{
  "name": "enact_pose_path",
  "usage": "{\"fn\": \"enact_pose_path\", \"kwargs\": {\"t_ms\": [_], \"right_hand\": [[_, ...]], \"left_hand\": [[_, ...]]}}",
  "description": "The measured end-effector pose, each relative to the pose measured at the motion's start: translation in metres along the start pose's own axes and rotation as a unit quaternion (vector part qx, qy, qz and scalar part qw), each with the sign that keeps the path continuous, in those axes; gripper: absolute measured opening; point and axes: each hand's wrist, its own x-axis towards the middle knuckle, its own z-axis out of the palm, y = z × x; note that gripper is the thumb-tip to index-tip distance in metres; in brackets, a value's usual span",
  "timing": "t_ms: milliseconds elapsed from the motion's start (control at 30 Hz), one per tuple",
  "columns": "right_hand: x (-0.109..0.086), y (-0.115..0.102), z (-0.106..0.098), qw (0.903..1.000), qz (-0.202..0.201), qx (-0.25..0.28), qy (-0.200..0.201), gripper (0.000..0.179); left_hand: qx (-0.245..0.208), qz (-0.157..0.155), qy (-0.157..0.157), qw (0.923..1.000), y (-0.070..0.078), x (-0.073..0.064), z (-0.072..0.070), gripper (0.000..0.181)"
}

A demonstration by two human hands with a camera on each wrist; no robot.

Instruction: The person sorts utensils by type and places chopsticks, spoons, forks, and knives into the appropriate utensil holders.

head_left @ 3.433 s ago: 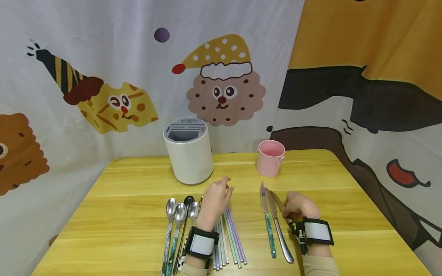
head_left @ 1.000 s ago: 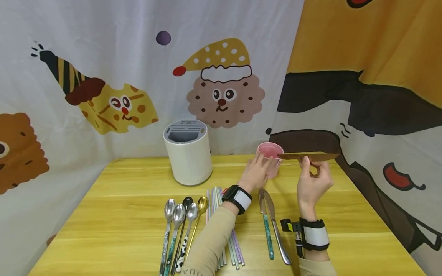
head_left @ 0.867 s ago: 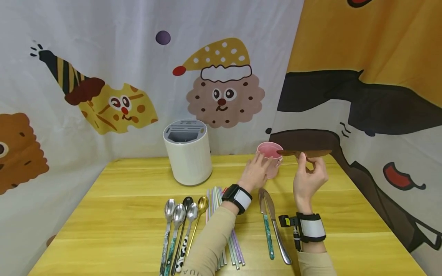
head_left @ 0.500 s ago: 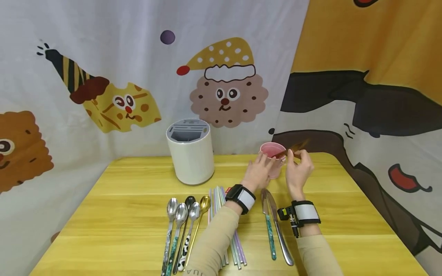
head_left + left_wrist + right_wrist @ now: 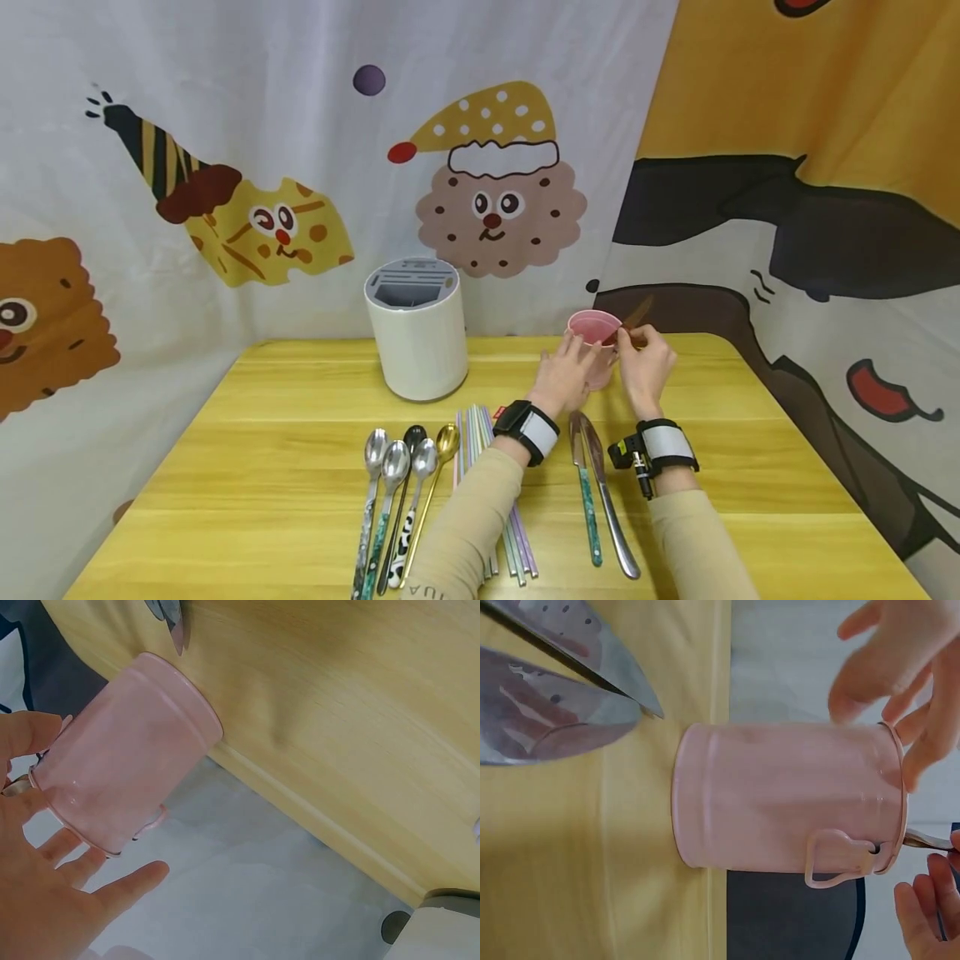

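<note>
The left hand rests its spread, fairly straight fingers on the near rim of a small pink bucket. In the right wrist view the bucket stands upright on the table. The right hand pinches a thin, brownish table knife at the bucket's right rim. One end of the knife is inside the mouth; the other slants up above the fingers. Which end is inside cannot be told. Two other knives, one with a teal handle and one silver, lie nearer the person.
A white utensil holder with a grey slotted top stands at the back, left of the bucket. Several spoons lie at the front middle. Several pastel chopsticks lie partly under the left forearm. A printed curtain hangs behind the table.
The right hand has picked up the third knife, raised it level, then moved left and tilted it into the bucket. The left hand has moved right from above the chopsticks to the bucket's rim.
</note>
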Motion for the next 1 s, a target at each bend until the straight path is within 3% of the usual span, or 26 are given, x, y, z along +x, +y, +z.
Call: {"fn": "enact_pose_path", "kwargs": {"t_ms": [233,467,1000], "right_hand": [[0.005,0.007,0.006,0.9987,0.014,-0.028,-0.041,0.021],[0.007,0.010,0.007,0.9975,0.036,-0.018,-0.058,0.022],[-0.002,0.018,-0.011,0.9946,0.014,-0.047,-0.091,0.031]], "left_hand": [[0.007,-0.002,0.003,1.0000,0.000,0.001,0.002,0.072],[0.015,0.000,0.006,0.9999,0.001,0.001,0.002,0.073],[0.006,0.005,0.025,0.9997,0.000,0.002,0.004,0.075]]}}
